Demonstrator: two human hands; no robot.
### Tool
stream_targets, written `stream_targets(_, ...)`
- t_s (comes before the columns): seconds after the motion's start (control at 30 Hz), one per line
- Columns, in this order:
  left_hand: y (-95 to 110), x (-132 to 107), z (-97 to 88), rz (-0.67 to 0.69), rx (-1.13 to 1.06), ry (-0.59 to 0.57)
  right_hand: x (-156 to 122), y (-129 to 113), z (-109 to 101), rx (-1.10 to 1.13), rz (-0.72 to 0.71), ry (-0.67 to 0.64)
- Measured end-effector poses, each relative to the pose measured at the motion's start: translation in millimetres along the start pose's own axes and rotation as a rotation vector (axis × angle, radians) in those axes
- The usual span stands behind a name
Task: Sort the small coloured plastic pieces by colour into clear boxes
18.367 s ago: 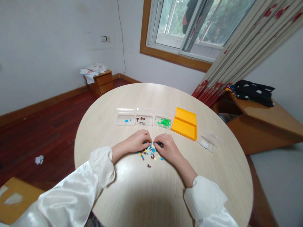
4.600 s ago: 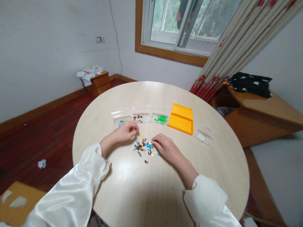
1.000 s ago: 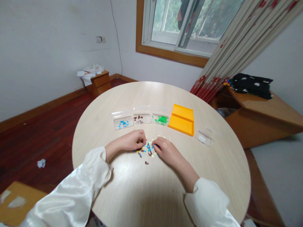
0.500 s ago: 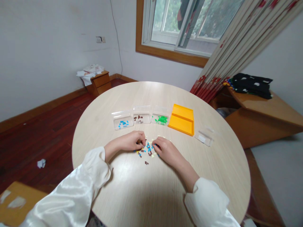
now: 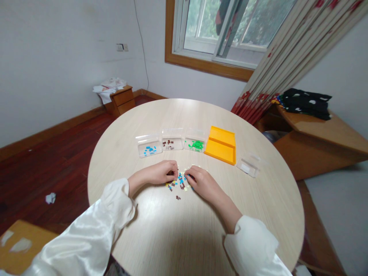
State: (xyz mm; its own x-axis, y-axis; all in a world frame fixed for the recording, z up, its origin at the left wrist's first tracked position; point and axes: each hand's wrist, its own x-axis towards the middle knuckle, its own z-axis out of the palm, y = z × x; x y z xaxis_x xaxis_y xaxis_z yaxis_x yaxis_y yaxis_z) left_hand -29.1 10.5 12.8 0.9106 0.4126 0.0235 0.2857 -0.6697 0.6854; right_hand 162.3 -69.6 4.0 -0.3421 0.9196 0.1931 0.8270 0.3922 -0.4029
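Note:
A loose pile of small plastic building bricks (image 5: 182, 185), blue, brown, yellow and cream, is spread over the round table (image 5: 161, 230). My left hand (image 5: 166, 171) rests at the pile's left side with fingers curled and tips pressed together; anything between them is too small to name. At the right side of the pile, my right hand (image 5: 199, 179) has its thumb and fingers bent inward in a pinch low over the bricks. A few brown bricks (image 5: 178, 197) lie apart, nearer to me.
Behind the pile stand clear boxes with blue pieces (image 5: 150, 155), brown pieces (image 5: 172, 148) and green pieces (image 5: 194, 150). An open yellow case (image 5: 220, 156) and another clear box (image 5: 247, 168) lie to their right.
My left hand has shifted slightly to the right, toward the middle of the pile. My right hand stays almost where it was.

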Motion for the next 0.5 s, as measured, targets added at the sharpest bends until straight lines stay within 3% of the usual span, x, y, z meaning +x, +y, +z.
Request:
stream_targets(0.1, 2.7, 0.3, -0.1, -0.013, -0.028, 0.057, 0.2, -0.2, -0.3, 0.012, -0.011, 0.019)
stream_targets(0.23, 5.2, 2.2, 1.5, -0.114, -0.159, 0.224, 0.0, -1.0, -1.5, 0.038, -0.02, 0.11)
stream_targets(0.37, 3.9, 5.8, 4.8, -0.285, -0.532, 0.309, -0.8, -4.3, -5.0, 0.062, -0.032, 0.233)
stream_targets(0.5, 4.9, 7.5, 5.8, -0.326, -0.85, 0.278, -1.2, -7.9, -5.7, 0.101, -0.05, 0.307)
